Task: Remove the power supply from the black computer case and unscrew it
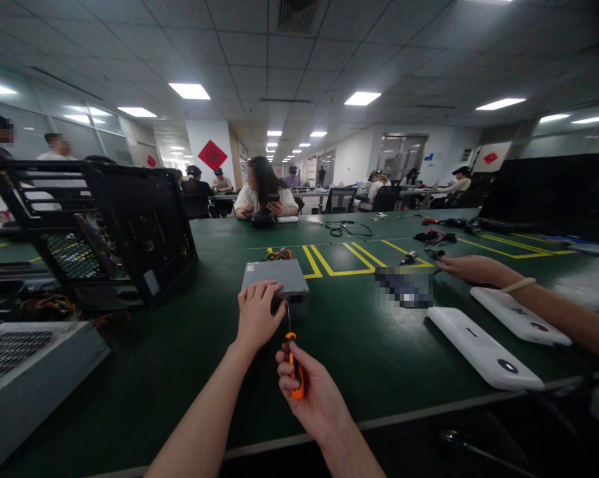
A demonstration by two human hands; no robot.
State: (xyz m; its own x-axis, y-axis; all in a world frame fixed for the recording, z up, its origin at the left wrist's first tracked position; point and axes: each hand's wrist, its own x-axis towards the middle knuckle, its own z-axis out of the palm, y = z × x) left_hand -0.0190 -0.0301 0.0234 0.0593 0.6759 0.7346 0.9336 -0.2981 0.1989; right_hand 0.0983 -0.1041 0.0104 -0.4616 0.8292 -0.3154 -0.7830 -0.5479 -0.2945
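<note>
A grey computer power supply (279, 275) lies on the green table, with a bundle of coloured wires (280, 255) at its far side. My left hand (259, 309) grips its near left corner, fingers over the top and thumb by the front face. In my right hand (312, 385) is a screwdriver (297, 375) with an orange and black handle, the fingers closed round it. Its shaft points up and away from me, the tip at the near face of the power supply beside my left thumb. Whether the tip sits in a screw I cannot tell.
An open black computer case (130, 232) stands at left, a larger grey metal box (30, 372) nearer. Two white devices (485, 348) lie at right, by a co-worker's hand (471, 269). Cables (349, 229) lie farther back; a person (266, 192) sits across the table.
</note>
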